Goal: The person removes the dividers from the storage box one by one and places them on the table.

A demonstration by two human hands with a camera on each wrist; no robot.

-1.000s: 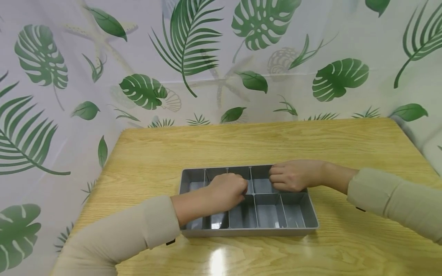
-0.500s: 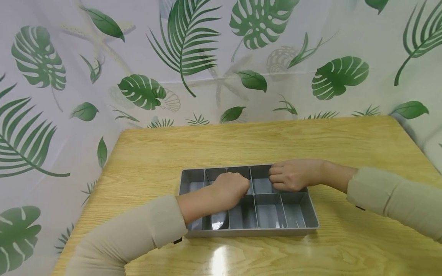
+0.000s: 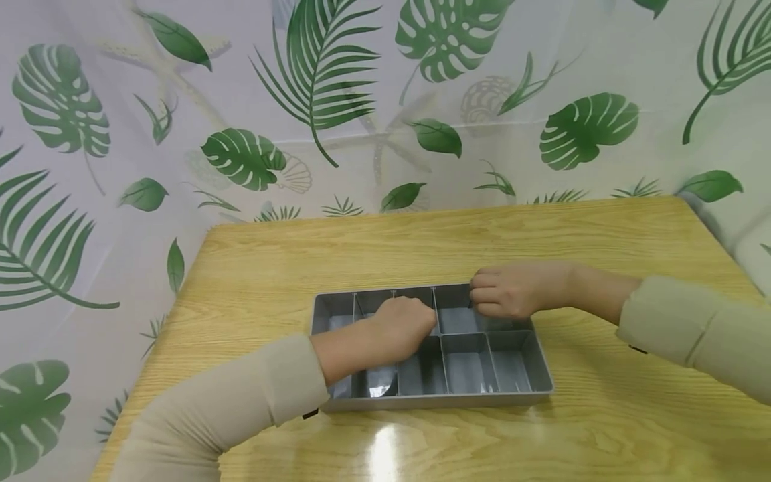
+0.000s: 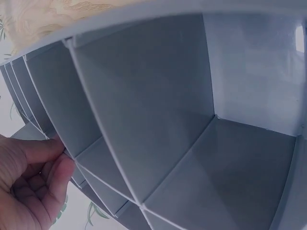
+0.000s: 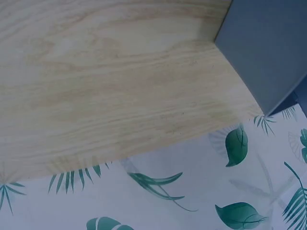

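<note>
A grey plastic divided tray [image 3: 434, 402] lies on the table, its compartments set in two rows. My left hand [image 3: 400, 331] reaches over its middle. In the left wrist view, the left thumb and forefinger [image 4: 57, 165] pinch at a thin grey divider [image 4: 62, 100] near where the partitions cross. At the tray's back right, my right hand [image 3: 512, 291] hangs over the far row with its fingers bent downward. Its fingertips are hidden, so whether they grip a divider cannot be seen. A corner of the grey tray [image 5: 268, 48] shows in the right wrist view, without the hand.
The tray stands on a wood-grain table [image 3: 361, 254]. Behind the table hangs a white cloth [image 3: 361, 154] printed with green leaves. A bright light reflection [image 3: 383, 455] falls on the table in front of the tray.
My right hand has risen slightly from the tray's back right. The left hand has shifted a little to the right since the earliest frame and stays over the middle. The view has tilted slightly.
</note>
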